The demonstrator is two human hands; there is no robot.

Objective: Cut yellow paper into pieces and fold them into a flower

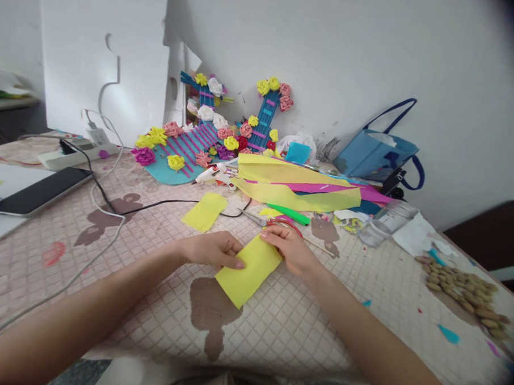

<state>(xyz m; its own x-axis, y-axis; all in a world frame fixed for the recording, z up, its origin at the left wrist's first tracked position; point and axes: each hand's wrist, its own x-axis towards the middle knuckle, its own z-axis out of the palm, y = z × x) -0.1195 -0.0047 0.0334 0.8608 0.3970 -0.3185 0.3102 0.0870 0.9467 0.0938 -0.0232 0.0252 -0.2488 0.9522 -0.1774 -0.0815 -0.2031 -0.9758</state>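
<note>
Between my two hands is a yellow crepe paper rectangle point(250, 275), tilted just above the patterned tablecloth. My left hand point(214, 251) pinches its upper left edge, thumb on top and fingers behind. At the upper right corner, my right hand point(287, 245) grips it between thumb and fingers. Another yellow paper piece point(205, 212) lies flat beyond my left hand. Scissors with red handles point(290, 222) rest just behind my right hand, partly hidden by it. Close by lies a green paper roll or strip point(288, 214).
Yellow and pink paper strips point(299, 182) pile up behind, near a white glue gun point(216, 173). Flower-covered blue decorations point(182, 153) lean at the back. Cables cross the left side by a tablet point(41, 190) and power strip point(72, 158). Peanuts point(461, 291) and a blue bag point(374, 153) are right.
</note>
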